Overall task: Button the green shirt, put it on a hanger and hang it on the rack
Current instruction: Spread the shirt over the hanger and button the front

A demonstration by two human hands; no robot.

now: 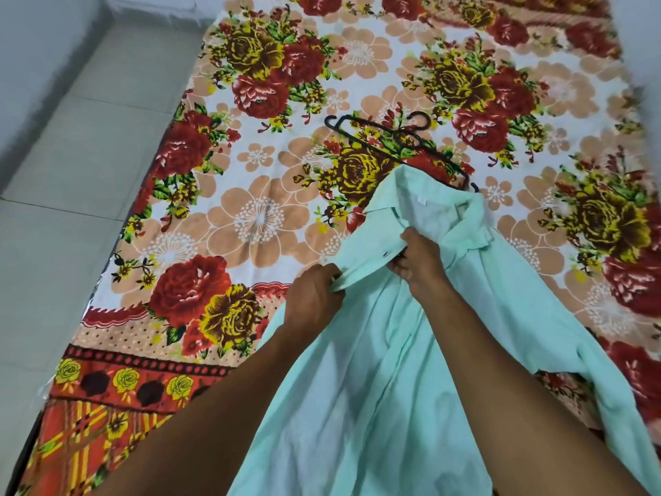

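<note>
Floral bedspread [257,216] under green shirt [375,370], left hand [314,298] and right hand [420,259] each clamped on its placket.

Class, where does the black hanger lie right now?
In the head view the black hanger lies flat on the floral bedspread, just beyond the green shirt, whose collar overlaps its right end.

- bed [286,195] fills most of the scene, covered by floral blanket [257,216]: red and yellow roses, peach flowers, white ground
- pale tiled floor [71,173] along left
- plain light wall [32,48] at far left
</note>
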